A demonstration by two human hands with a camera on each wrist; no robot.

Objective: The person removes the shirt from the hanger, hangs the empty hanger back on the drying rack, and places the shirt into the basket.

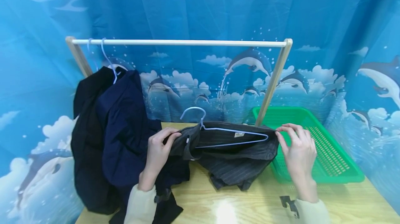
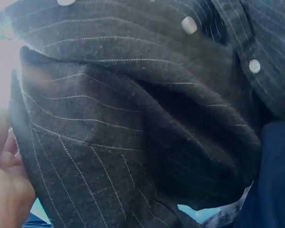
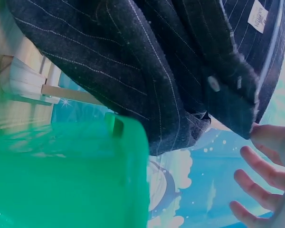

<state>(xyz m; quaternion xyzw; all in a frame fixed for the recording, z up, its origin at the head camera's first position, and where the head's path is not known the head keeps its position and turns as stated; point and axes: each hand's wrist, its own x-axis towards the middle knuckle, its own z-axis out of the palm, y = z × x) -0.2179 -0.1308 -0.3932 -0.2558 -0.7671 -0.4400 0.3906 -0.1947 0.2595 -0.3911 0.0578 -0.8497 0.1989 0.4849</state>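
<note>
A dark grey pinstriped shirt (image 1: 240,165) with white buttons is stretched between my two hands above the table. Inside its opening lies a pale blue hanger (image 1: 232,144), its hook standing up out of the cloth. My left hand (image 1: 158,152) pinches the shirt's left edge near a button. At the far end, my right hand (image 1: 297,146) pinches the other corner between thumb and forefinger, the remaining fingers spread in the right wrist view. A small white label (image 1: 239,134) shows inside the shirt. Striped cloth (image 2: 85,118) fills most of the left wrist view.
A clothes rack with a white rail (image 1: 178,42) stands behind the shirt. Black (image 1: 89,140) and navy (image 1: 123,123) garments hang at its left end. On the right, a green basket (image 1: 353,173) sits on the wooden table (image 1: 250,206), by the rack's leg.
</note>
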